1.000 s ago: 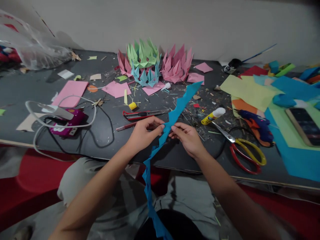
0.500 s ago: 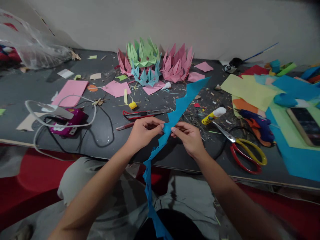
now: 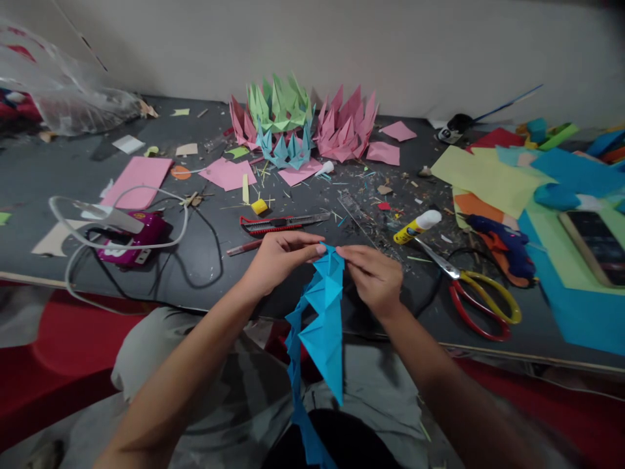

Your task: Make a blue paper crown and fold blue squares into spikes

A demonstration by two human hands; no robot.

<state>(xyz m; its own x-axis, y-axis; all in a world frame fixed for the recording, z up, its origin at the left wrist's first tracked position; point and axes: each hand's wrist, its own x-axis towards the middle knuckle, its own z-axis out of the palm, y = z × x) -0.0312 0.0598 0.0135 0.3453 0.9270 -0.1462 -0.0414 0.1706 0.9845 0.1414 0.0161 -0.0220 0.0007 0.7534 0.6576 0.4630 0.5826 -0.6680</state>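
Observation:
Both hands pinch a long blue folded paper strip (image 3: 325,293) with zigzag points, just over the table's front edge. My left hand (image 3: 283,260) is closed on its upper left side, thumb and forefinger together. From the right, my right hand (image 3: 374,273) pinches the same top bend. One pointed end hangs down in front, while the rest trails behind it towards my lap. Beyond my left hand lie a red utility knife (image 3: 283,223) and a thin reddish stick (image 3: 245,247). To the right of my right hand are a glue stick (image 3: 417,227) and scissors (image 3: 471,293) with red and yellow handles.
Green, pink and light-blue folded paper crowns (image 3: 280,107) stand at the back. A purple power adapter (image 3: 131,241) with looping cables sits left. On the right are a glue gun (image 3: 505,247), a phone (image 3: 596,244) and coloured paper sheets (image 3: 493,179). A clear ruler (image 3: 364,218) lies centrally among scraps.
The strip's pointed end, which stuck up and away to the right, has flipped down and now hangs towards me. Both hands still pinch the strip at almost the same place.

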